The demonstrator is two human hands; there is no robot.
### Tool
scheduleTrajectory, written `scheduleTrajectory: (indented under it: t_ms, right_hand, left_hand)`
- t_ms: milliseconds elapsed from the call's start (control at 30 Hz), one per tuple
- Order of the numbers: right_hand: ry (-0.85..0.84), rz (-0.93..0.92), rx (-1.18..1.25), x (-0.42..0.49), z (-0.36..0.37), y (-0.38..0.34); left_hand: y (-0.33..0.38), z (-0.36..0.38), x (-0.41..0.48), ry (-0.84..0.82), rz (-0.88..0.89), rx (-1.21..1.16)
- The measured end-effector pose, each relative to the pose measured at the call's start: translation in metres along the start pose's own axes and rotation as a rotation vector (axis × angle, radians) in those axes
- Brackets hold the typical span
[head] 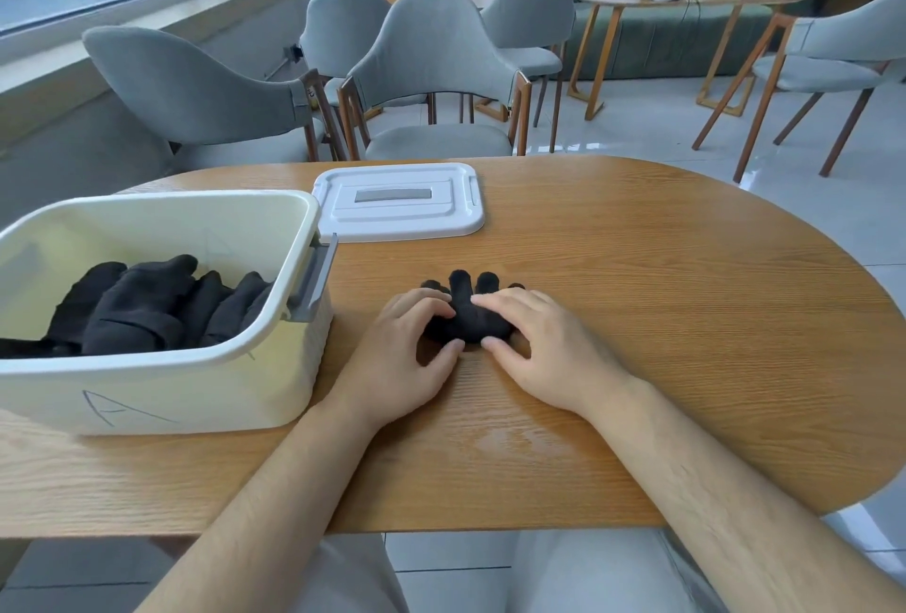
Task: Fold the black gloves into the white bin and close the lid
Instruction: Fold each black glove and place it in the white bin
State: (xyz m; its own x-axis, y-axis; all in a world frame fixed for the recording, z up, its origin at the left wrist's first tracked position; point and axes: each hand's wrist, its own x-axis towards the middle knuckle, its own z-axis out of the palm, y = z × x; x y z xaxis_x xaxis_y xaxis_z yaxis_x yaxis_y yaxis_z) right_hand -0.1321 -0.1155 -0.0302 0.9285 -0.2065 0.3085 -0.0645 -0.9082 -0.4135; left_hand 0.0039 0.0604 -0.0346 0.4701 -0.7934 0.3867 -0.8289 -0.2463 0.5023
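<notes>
Black knit fabric, a single glove [470, 313], lies on the wooden table [686, 318] just to the right of the white bin [162, 382]. Its stubby fingers point away from the person and its cuff end is bunched toward them. The left hand [416, 343] curls its fingers over the side of the glove nearer the bin, and the right hand [534, 343] does the same on the side farther from it. Each thumb meets the glove's near edge, so both hands pinch the fabric between fingers and thumb. That hold suits pressing a fold flat, judging by the thick, doubled look of the cuff end. Whether the thumbs are tucked under the cloth is hard to tell from this angle.

Inside the bin a heap of other black gloves [147, 308] sits toward the person's side, leaving floor along the bin's far wall. The bin's right wall, with its grey handle [314, 284], stands between the glove and that heap, so the glove would need lifting over the rim. The lid [397, 205] lies flat just beyond the bin's far right corner, out of that path. The table's curved edge runs well to the right of the bin, and grey chairs [431, 68] stand beyond the bin's far side.
</notes>
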Motion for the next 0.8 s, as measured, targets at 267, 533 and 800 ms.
scheduleTrajectory:
  t_ms: [267,533,800]
  right_hand:
    - [0.035,0.188,0.164,0.002,-0.001,-0.001]
    - [0.101,0.261,0.033,0.022,0.013,-0.002]
    - [0.216,0.175,0.119,0.014,0.015,-0.003]
  left_hand:
    - [0.001,-0.002,0.002,0.013,-0.054,-0.018]
    - [0.002,0.006,0.012,0.124,-0.182,-0.057]
    - [0.003,0.007,0.006,0.131,0.119,0.214]
